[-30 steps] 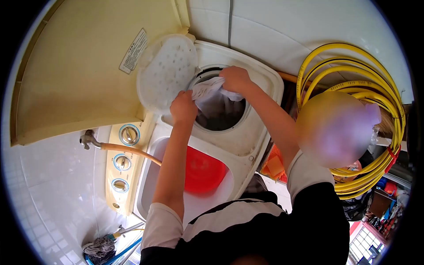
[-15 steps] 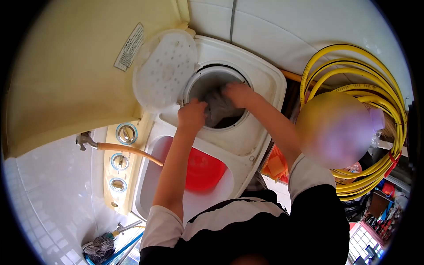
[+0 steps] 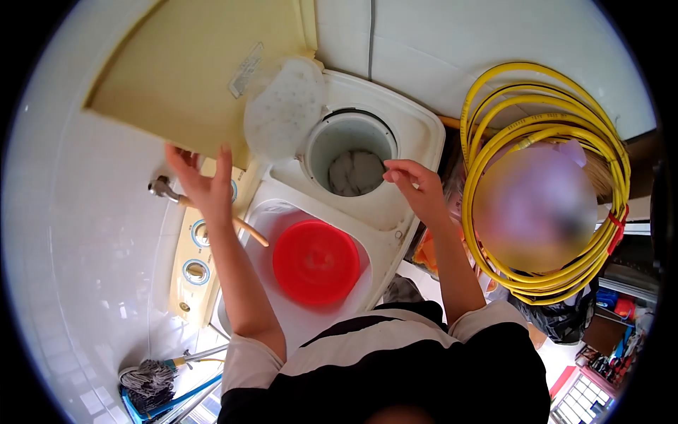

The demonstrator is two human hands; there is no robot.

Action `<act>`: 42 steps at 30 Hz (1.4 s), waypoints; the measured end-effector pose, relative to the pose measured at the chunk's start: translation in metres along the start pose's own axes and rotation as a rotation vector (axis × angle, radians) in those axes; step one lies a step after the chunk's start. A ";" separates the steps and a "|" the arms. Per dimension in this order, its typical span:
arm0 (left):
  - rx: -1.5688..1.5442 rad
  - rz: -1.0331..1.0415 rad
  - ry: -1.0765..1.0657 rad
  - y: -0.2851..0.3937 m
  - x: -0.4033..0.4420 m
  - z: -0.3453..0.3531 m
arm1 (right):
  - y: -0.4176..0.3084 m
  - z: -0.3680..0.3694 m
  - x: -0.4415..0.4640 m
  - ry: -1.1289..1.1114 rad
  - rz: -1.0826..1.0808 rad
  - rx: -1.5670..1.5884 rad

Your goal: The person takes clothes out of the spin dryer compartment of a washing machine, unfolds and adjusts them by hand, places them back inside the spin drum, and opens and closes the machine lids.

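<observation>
A label (image 3: 246, 69) is on the raised cream lid (image 3: 169, 78), but its writing is too blurred for reading; the small print on the yellow hose (image 3: 487, 233) also cannot be made out. The cloth (image 3: 355, 173) looks greyish and crumpled, and it lies low inside the round drum (image 3: 318, 152) of the washing machine (image 3: 353, 233). The left hand (image 3: 201, 184) is wide, thumb and fingers spread at the lower edge of the lid; I cannot tell if they touch it. The right hand (image 3: 418, 189), beside the drum rim, has half-curled fingers, with a narrow gap at the thumb.
</observation>
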State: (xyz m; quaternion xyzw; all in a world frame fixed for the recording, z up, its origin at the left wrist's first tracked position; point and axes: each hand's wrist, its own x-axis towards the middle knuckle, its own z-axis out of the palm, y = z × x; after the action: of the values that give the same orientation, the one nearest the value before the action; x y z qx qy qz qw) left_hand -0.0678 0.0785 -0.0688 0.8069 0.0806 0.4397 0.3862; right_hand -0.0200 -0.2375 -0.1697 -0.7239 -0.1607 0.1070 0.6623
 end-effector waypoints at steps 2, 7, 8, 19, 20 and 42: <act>0.018 0.063 0.015 0.000 -0.007 0.002 | -0.018 -0.003 -0.010 0.014 -0.017 0.040; 0.229 0.168 -0.142 0.033 -0.078 0.023 | -0.067 -0.017 -0.039 0.125 -0.045 0.598; 0.227 0.247 -0.175 0.025 -0.093 0.030 | -0.073 -0.018 -0.047 0.145 -0.058 0.758; 0.545 0.379 -0.655 -0.011 -0.174 0.052 | 0.002 -0.007 -0.126 0.164 -0.102 -0.627; 0.543 0.347 -0.670 -0.009 -0.183 0.053 | 0.003 -0.005 -0.123 0.139 -0.119 -0.618; 0.764 0.200 -0.999 0.034 -0.165 0.057 | 0.028 0.011 -0.108 -0.019 -0.240 -1.050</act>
State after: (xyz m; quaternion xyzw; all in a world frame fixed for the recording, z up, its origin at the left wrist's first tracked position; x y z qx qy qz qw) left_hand -0.1300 -0.0537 -0.1698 0.9991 -0.0339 -0.0155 0.0190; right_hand -0.1213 -0.2697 -0.2053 -0.9333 -0.2802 -0.0576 0.2172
